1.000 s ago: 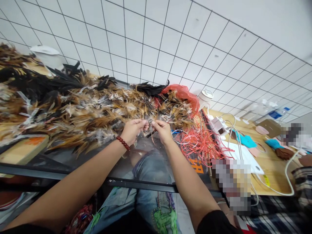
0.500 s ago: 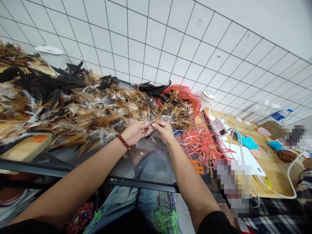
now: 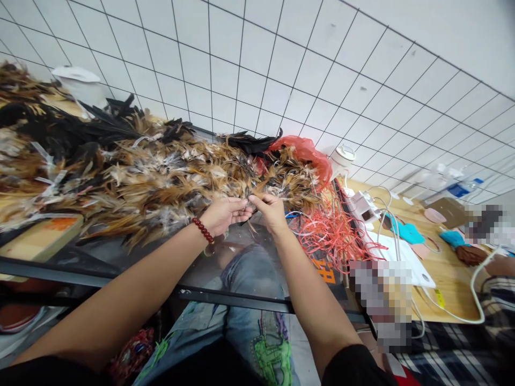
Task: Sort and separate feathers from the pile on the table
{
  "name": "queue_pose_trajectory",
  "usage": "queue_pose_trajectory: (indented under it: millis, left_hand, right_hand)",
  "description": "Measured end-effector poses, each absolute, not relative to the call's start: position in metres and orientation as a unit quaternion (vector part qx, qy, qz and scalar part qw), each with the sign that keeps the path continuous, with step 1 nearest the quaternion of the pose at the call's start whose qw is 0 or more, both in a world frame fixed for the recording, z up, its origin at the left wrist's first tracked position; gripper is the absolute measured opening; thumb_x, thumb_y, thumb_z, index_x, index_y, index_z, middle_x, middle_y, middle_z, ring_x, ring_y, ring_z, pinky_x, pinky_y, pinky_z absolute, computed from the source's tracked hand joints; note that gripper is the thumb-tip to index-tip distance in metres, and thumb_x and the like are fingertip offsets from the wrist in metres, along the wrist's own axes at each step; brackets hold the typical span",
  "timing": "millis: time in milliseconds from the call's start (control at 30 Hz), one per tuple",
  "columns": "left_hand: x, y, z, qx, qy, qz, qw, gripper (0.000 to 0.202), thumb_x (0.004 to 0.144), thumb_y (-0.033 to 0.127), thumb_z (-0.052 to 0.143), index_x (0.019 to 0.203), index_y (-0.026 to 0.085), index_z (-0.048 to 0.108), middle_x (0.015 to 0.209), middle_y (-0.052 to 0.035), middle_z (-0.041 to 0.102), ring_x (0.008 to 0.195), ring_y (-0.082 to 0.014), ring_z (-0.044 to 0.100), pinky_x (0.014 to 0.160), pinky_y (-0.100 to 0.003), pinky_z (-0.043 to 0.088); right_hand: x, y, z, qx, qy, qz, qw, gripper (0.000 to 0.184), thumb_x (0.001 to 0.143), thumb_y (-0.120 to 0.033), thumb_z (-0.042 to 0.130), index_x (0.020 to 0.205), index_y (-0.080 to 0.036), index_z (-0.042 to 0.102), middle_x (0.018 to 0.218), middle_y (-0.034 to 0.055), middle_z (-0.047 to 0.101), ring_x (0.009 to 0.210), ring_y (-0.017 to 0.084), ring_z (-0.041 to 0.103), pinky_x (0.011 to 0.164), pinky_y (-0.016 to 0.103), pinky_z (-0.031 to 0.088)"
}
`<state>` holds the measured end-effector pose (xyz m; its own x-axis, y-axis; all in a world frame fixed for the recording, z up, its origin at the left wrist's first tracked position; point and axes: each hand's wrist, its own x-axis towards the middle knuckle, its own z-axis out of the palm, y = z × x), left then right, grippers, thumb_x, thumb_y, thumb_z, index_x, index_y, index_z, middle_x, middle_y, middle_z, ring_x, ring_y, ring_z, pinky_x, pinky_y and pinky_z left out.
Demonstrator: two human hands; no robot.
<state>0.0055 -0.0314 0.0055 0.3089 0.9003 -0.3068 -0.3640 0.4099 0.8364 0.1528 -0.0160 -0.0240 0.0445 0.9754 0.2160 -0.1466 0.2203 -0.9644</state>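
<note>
A small bunch of feathers is pinched between the left hand and right hand, fingertips nearly touching, right at the near edge of the big feather pile. Red strings are tangled just to the right.

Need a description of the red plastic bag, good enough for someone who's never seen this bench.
Start at the long heap of brown feathers along the tiled wall and follow it to its right end. There lies the red plastic bag, feathers spilling from it, left of a small white container. Unlike the thin red strings below, it is one crumpled translucent sheet.
</note>
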Motion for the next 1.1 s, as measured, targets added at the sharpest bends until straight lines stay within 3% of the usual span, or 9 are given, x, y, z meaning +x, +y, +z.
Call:
queue_pose_trajectory:
  millis: [267, 433, 567, 633, 800, 900, 1000, 1100]
  left_hand:
    - [0.008, -0.033, -0.001, 0.403, 0.399, 0.393, 0.724, 0.016, 0.08, 0.012, 0.067, 0.065, 0.006, 0.067, 0.062, -0.0083, 0.067, 0.052, -0.011, 0.061, 0.054, -0.022, 0.051]
    - [0.003, -0.027, -0.001, 0.294, 0.341, 0.472, 0.758, 0.008, 0.082, 0.009, 0.063, 0.078, 0.009, 0.069, 0.079, -0.0077, 0.071, 0.074, -0.0136, 0.067, 0.076, -0.028, 0.056]
    - [0.0, -0.022, -0.002, 0.25, 0.319, 0.491, 0.771, 0.013, 0.086, 0.009, 0.058, 0.081, 0.009, 0.07, 0.081, -0.0067, 0.07, 0.072, -0.0116, 0.065, 0.071, -0.025, 0.054]
    - [0.0, -0.022, -0.003, 0.248, 0.314, 0.479, 0.782, 0.015, 0.087, 0.009, 0.056, 0.079, 0.009, 0.07, 0.079, -0.0064, 0.069, 0.069, -0.0106, 0.063, 0.067, -0.023, 0.053]
    - [0.002, -0.025, -0.004, 0.243, 0.3, 0.455, 0.802, 0.014, 0.086, 0.01, 0.059, 0.076, 0.011, 0.068, 0.079, -0.0052, 0.069, 0.072, -0.0118, 0.064, 0.081, -0.031, 0.054]
    - [0.001, -0.026, -0.004, 0.268, 0.301, 0.443, 0.801, 0.006, 0.082, 0.012, 0.065, 0.077, 0.011, 0.069, 0.08, -0.0061, 0.069, 0.076, -0.0138, 0.065, 0.081, -0.032, 0.053]
    - [0.001, -0.026, -0.003, 0.324, 0.312, 0.478, 0.755, 0.008, 0.078, 0.016, 0.07, 0.075, 0.009, 0.069, 0.077, -0.0067, 0.068, 0.072, -0.0133, 0.064, 0.076, -0.029, 0.052]
    - [0.0, -0.028, -0.002, 0.378, 0.33, 0.496, 0.708, 0.015, 0.074, 0.022, 0.075, 0.069, 0.009, 0.068, 0.067, -0.0052, 0.065, 0.061, -0.0107, 0.059, 0.063, -0.023, 0.049]
  right_hand:
    - [0.151, -0.016, -0.021, -0.411, -0.524, 0.465, 0.583, 0.027, 0.063, -0.04, 0.078, 0.076, -0.017, 0.072, 0.069, -0.0015, 0.065, 0.062, 0.011, 0.053, 0.062, 0.026, 0.043]
    - [0.153, -0.015, -0.021, -0.405, -0.519, 0.433, 0.616, 0.048, 0.061, -0.04, 0.08, 0.101, -0.02, 0.061, 0.078, -0.0039, 0.054, 0.061, 0.007, 0.046, 0.06, 0.022, 0.042]
    - [0.15, -0.019, -0.023, -0.402, -0.606, 0.378, 0.573, 0.064, 0.055, -0.034, 0.085, 0.109, -0.023, 0.052, 0.086, -0.0037, 0.048, 0.057, 0.006, 0.038, 0.054, 0.022, 0.036]
    - [0.147, -0.022, -0.022, -0.402, -0.643, 0.337, 0.558, 0.063, 0.058, -0.032, 0.083, 0.112, -0.023, 0.05, 0.087, -0.0031, 0.046, 0.059, 0.007, 0.038, 0.055, 0.023, 0.037]
    - [0.145, -0.026, -0.021, -0.406, -0.662, 0.282, 0.564, 0.055, 0.068, -0.025, 0.075, 0.116, -0.023, 0.049, 0.086, -0.003, 0.045, 0.059, 0.008, 0.038, 0.057, 0.024, 0.037]
    - [0.146, -0.025, -0.021, -0.419, -0.653, 0.279, 0.565, 0.055, 0.067, -0.024, 0.075, 0.117, -0.023, 0.051, 0.087, -0.0025, 0.047, 0.062, 0.008, 0.039, 0.059, 0.024, 0.038]
    - [0.147, -0.024, -0.017, -0.431, -0.63, 0.333, 0.553, 0.054, 0.063, -0.029, 0.08, 0.111, -0.021, 0.057, 0.081, -0.0034, 0.049, 0.063, 0.009, 0.041, 0.061, 0.024, 0.039]
    - [0.153, -0.024, -0.012, -0.387, -0.6, 0.512, 0.478, 0.047, 0.06, -0.041, 0.083, 0.096, -0.019, 0.062, 0.069, -0.0044, 0.052, 0.062, 0.01, 0.048, 0.061, 0.024, 0.041]
